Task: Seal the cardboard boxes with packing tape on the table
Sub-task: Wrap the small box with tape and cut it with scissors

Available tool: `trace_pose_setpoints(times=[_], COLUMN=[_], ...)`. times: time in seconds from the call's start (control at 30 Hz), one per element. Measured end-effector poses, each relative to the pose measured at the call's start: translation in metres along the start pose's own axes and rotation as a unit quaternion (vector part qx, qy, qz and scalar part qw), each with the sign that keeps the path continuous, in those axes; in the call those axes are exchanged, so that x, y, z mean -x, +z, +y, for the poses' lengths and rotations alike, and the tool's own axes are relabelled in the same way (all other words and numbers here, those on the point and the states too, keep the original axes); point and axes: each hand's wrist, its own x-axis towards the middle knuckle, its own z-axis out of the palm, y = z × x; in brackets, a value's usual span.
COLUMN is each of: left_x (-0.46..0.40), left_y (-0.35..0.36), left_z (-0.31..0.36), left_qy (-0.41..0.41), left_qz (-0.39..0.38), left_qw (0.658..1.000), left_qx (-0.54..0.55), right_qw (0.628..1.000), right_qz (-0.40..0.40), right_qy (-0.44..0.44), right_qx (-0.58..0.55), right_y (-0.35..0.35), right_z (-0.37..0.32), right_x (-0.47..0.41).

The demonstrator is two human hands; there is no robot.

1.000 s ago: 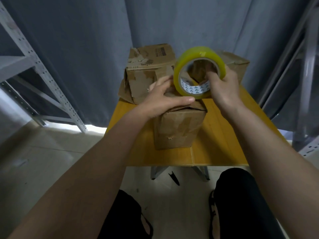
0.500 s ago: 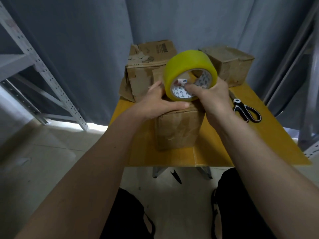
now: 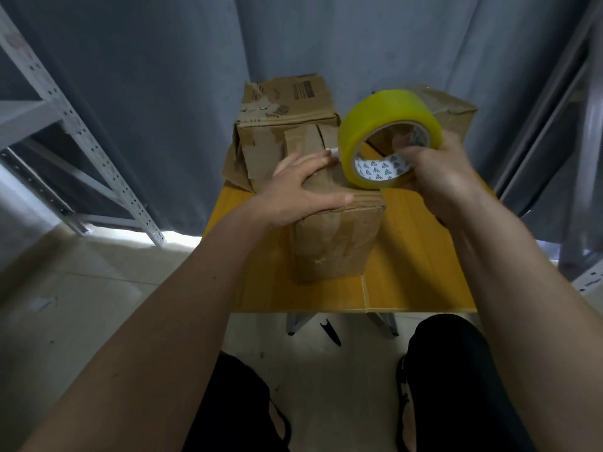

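Note:
A small brown cardboard box (image 3: 336, 243) stands near the front of the yellow table (image 3: 421, 275). My left hand (image 3: 303, 190) lies flat on its top with straight fingers, pressing the flaps down. My right hand (image 3: 440, 177) grips a yellow roll of packing tape (image 3: 388, 138), fingers hooked through its core, holding it upright over the box's far right corner. A larger worn cardboard box (image 3: 287, 125) sits behind, and a third box (image 3: 456, 109) shows behind the roll at the back right.
Grey curtains hang close behind the table. A white metal shelf frame (image 3: 81, 141) stands at the left and another rack (image 3: 587, 158) at the right. My knees in black trousers (image 3: 456, 370) sit below the table's front edge.
The tape roll has shifted right and turned, its opening facing me more. My left hand stays flat on the small box. The scissors seen half a second ago are hidden behind my right hand.

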Motion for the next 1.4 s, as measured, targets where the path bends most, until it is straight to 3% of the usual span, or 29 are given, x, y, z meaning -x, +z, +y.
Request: trace_pose_setpoints(times=[0.2, 0.4, 0.7, 0.87, 0.97, 1.03, 1.13, 1.27, 1.4], left_x=[0.005, 0.007, 0.005, 0.007, -0.001, -0.004, -0.008, 0.000, 0.008], left_y=[-0.006, -0.005, -0.002, -0.007, 0.003, 0.016, 0.028, 0.017, 0.015], left_z=[-0.006, 0.001, 0.006, 0.002, 0.019, 0.034, 0.039, 0.025, 0.009], left_qy=[0.004, 0.002, -0.006, -0.014, -0.051, -0.083, -0.134, -0.226, -0.205], left_qz=[0.001, 0.004, -0.015, -0.010, 0.070, 0.124, 0.129, 0.115, 0.140], left_qw=[1.000, 1.000, 1.000, 0.999, 0.996, 0.988, 0.982, 0.964, 0.953], left_qx=[-0.005, -0.025, -0.027, -0.028, 0.026, 0.039, -0.019, 0.073, 0.173], right_qw=[0.998, 0.991, 0.983, 0.958, 0.947, 0.919, 0.862, 0.901, 0.919], right_qz=[0.053, 0.024, 0.001, 0.001, 0.027, 0.042, 0.052, 0.051, -0.017], right_qy=[0.013, 0.094, 0.162, 0.227, 0.244, 0.276, 0.301, 0.308, 0.317], right_qx=[0.011, -0.091, -0.082, -0.175, -0.207, -0.279, -0.406, -0.300, -0.236], right_y=[-0.022, -0.027, -0.042, -0.030, -0.028, -0.019, 0.008, 0.032, 0.043], right_z=[0.009, 0.033, 0.058, 0.074, 0.077, 0.080, 0.084, 0.081, 0.075], right_x=[-0.001, 0.001, -0.002, 0.003, 0.005, 0.012, 0.029, 0.035, 0.035])
